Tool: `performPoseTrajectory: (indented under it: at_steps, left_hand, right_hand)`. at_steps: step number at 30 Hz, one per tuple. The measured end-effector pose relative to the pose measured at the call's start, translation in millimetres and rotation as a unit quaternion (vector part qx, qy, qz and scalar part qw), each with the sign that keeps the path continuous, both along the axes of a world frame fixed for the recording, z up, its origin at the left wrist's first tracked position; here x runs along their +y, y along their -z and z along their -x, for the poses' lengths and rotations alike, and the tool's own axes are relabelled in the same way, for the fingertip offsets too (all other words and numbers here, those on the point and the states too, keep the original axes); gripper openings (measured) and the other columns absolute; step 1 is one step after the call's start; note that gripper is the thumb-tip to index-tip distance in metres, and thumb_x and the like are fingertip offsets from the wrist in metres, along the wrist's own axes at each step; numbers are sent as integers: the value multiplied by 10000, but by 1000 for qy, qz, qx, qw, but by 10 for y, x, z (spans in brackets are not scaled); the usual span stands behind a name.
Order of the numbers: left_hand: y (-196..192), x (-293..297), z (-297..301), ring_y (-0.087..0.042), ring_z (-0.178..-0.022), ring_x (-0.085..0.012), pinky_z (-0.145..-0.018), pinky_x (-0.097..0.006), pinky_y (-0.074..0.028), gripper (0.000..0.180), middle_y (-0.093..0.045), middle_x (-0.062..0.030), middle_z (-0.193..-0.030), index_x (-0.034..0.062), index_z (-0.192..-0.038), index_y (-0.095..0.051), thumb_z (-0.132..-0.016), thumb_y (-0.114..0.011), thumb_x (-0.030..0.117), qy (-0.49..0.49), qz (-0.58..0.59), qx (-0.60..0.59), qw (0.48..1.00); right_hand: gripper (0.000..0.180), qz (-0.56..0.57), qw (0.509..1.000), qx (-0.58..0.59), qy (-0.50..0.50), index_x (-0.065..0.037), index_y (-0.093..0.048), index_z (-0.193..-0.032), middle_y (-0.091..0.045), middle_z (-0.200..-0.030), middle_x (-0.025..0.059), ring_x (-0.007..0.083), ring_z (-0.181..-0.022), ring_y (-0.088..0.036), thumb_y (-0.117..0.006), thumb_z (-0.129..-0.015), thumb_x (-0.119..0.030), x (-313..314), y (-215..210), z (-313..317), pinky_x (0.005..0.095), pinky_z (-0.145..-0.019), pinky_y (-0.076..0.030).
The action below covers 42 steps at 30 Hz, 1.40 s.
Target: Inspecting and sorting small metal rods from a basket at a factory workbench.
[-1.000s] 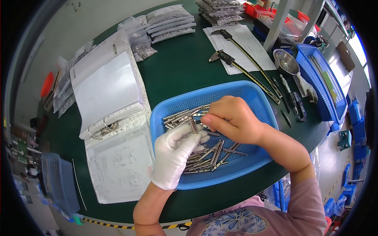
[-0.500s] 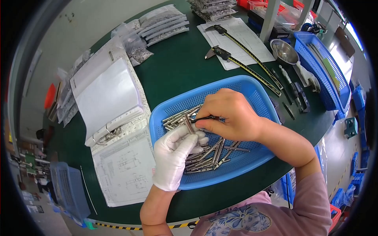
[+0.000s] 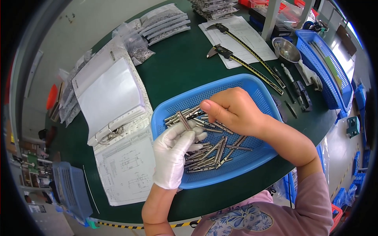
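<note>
My left hand [image 3: 172, 157], in a white glove, pinches a short metal rod [image 3: 184, 121] upright between thumb and fingers, over the left part of a blue perforated basket [image 3: 252, 165]. Just right of the rod hovers my bare right hand [image 3: 236, 112], closed, with its thumb pressed against the curled fingers. A slim dark piece [image 3: 195, 115] shows between the rod and the right hand; whether the right fingers hold it is hidden. Under both hands, many slender metal rods [image 3: 220, 151] lie loose in the basket, pointing several ways.
Left of the basket lies an open ring binder [image 3: 108, 98] with a drawing sheet [image 3: 128, 169]. Beyond are bags of small metal parts [image 3: 165, 21]. Two calipers [image 3: 224, 51] rest on paper at the back. A metal bowl [image 3: 286, 50] and another blue basket [image 3: 315, 67] stand at the right.
My right hand has shifted slightly up and right, its thumb lifting away from the rod. The black tool that showed in its fingers is now mostly out of sight. My left hand keeps the rod.
</note>
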<state>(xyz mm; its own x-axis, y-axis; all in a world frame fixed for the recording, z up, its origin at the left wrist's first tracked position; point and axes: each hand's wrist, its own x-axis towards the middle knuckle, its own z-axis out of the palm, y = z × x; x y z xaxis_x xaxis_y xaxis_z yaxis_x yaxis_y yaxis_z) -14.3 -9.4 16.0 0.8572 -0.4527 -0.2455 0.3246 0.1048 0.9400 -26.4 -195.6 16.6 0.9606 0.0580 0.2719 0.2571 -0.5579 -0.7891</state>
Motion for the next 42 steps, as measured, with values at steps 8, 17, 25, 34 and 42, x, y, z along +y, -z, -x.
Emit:
performPoseTrajectory:
  at_steps: [8,17,25,34,42]
  left_hand:
    - [25,-1,-6,-634,-844,-185,-688,-239,-517,212,-625,-101,-917,-26,-1051,-564,-863,-522,63,-10,9,2,1000]
    - [29,1,-8,-634,-849,-177,-680,-233,-515,214,-629,-97,-923,-23,-1054,-568,-865,-524,65,-7,8,-4,1000]
    - [36,4,-13,-632,-857,-175,-686,-235,-512,213,-630,-101,-936,-18,-1057,-571,-870,-523,71,0,7,-15,1000]
    - [14,-31,16,-628,-864,-165,-703,-239,-509,225,-631,-102,-940,-32,-1064,-567,-856,-545,55,2,-34,-18,999]
    - [-1,-42,19,-623,-868,-149,-715,-229,-500,236,-628,-92,-955,-41,-1072,-563,-852,-549,41,18,-42,-15,999]
  right_hand:
    - [299,-59,994,-92,7,-27,-578,-595,-504,-490,52,200,-435,-458,-611,-806,-234,2,71,-39,293,-461,-400]
    - [192,-120,989,-86,-23,-12,-615,-681,-564,-604,60,129,-522,-498,-620,-797,-165,41,-1,-15,267,-501,-406]
    - [80,-84,993,-56,-64,2,-621,-802,-584,-709,68,97,-607,-512,-638,-764,-66,16,-17,0,230,-554,-420]
    - [117,-100,992,29,-67,5,-609,-795,-586,-731,58,106,-679,-533,-678,-727,-61,5,-44,8,250,-637,-448]
    - [124,-162,983,-58,-66,-34,-593,-794,-576,-678,88,220,-606,-545,-608,-789,-157,90,81,-23,304,-571,-441]
